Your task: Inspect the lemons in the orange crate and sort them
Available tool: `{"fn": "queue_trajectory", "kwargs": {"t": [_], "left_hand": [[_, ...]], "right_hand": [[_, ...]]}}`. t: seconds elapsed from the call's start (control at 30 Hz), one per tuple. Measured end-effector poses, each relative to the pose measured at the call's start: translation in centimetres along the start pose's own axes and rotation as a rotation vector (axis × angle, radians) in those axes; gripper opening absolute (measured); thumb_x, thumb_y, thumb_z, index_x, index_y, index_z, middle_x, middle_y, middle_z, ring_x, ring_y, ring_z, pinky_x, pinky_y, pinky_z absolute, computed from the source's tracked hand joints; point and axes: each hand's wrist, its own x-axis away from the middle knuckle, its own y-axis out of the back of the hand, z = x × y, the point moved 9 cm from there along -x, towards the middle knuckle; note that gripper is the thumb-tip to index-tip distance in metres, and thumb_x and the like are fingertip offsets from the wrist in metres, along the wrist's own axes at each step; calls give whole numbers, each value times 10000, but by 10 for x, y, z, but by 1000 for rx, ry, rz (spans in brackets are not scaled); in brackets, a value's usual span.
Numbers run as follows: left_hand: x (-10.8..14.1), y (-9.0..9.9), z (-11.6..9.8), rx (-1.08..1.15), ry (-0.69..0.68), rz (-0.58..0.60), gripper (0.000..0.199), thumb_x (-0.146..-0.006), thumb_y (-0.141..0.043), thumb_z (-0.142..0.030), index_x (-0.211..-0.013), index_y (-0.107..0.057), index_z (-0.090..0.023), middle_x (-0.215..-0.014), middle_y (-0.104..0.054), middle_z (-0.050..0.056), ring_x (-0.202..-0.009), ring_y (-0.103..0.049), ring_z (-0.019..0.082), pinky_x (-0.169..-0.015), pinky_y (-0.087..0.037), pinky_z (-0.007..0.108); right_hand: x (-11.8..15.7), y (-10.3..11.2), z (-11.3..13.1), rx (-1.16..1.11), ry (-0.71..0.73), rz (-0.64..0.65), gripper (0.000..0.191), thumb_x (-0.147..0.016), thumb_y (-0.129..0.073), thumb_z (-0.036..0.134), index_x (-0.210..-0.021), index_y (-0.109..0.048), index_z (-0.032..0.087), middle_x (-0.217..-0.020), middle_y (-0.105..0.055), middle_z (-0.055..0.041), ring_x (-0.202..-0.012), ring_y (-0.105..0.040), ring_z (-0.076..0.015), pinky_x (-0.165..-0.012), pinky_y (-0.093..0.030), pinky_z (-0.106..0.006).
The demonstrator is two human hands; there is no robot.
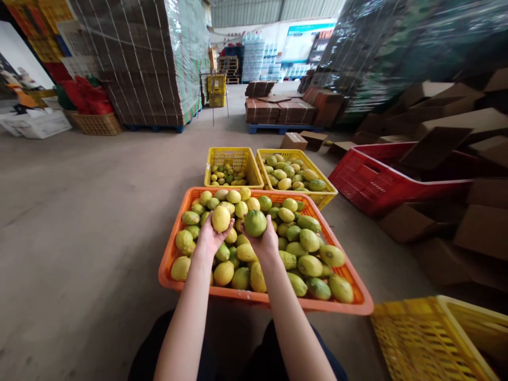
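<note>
My left hand (210,238) holds a yellow fruit (220,218) from below, its fingers curled round the side. Beside it, my right hand (266,241) is wrapped round a green fruit (255,223). The two fruits are a little apart. Both hands are above a wide orange crate (359,302) full of yellow and green fruits, greener ones mostly on its right side. My forearms hide part of the crate's near edge.
Behind the orange crate are two yellow crates of fruit, one left (257,179) and one right (325,197). A red crate (381,174) and cardboard boxes (480,227) lie to the right. Another yellow crate (420,338) stands at the lower right. Wrapped stacks (130,63) rise farther back.
</note>
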Motion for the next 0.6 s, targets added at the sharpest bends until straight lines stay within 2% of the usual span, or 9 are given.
{"fn": "queue_trajectory", "kwargs": {"t": [0.07,0.2,0.23,0.3,0.37,0.43,0.5,0.6], "left_hand": [[0,0,-1,22,-13,-5,337,-1114,-440,-385,-1273,-691,-226,-945,-763,73,-879,-763,194,-591,-638,211],[-1,4,-5,69,-32,-52,323,-1083,-539,-419,-1287,-676,-209,-1112,-759,90,-934,-761,182,-646,-634,183],[-1,5,-5,75,-34,-58,309,-1078,-553,-399,-1282,-674,-202,-1110,-753,90,-928,-760,176,-645,-629,177],[-2,5,-5,59,-26,-50,299,-1084,-536,-385,-1256,-679,-187,-1038,-740,83,-885,-749,167,-626,-617,174],[-3,6,-2,10,-2,-37,367,-1103,-481,-439,-1222,-690,-163,-960,-721,89,-855,-732,176,-589,-598,188],[-3,8,1,-35,21,-36,456,-1111,-428,-507,-1199,-701,-153,-931,-717,103,-859,-721,192,-547,-566,201],[-3,11,2,-46,20,-48,479,-1110,-416,-536,-1199,-708,-167,-941,-729,112,-885,-721,204,-531,-549,207],[-2,12,-1,-22,7,-47,415,-1106,-441,-508,-1264,-705,-230,-1036,-774,116,-988,-734,234,-608,-606,254]], "right_hand": [[4,-7,3,-6,10,35,352,-882,-768,571,-986,-677,248,-844,-787,-10,-730,-740,-193,-598,-643,-305],[11,-18,7,11,-18,90,235,-778,-861,313,-922,-686,249,-826,-770,15,-697,-731,-169,-605,-635,-260],[11,-18,7,18,-41,87,220,-776,-850,296,-916,-687,247,-818,-771,10,-695,-733,-175,-591,-630,-261],[12,-18,3,44,-110,81,208,-848,-790,410,-912,-690,239,-777,-763,-14,-646,-708,-183,-518,-593,-259],[12,-20,-3,71,-191,84,368,-946,-642,592,-904,-691,230,-739,-749,-38,-544,-619,-163,-427,-513,-243],[12,-23,-8,73,-245,93,494,-997,-519,677,-895,-686,223,-735,-745,-49,-478,-510,-135,-377,-440,-223],[13,-28,-8,36,-261,90,471,-1024,-518,646,-916,-682,217,-766,-752,-51,-492,-495,-126,-392,-451,-210],[16,-30,-9,-52,-302,38,381,-1061,-540,543,-991,-681,196,-823,-750,-70,-611,-618,-144,-500,-567,-203]]}}
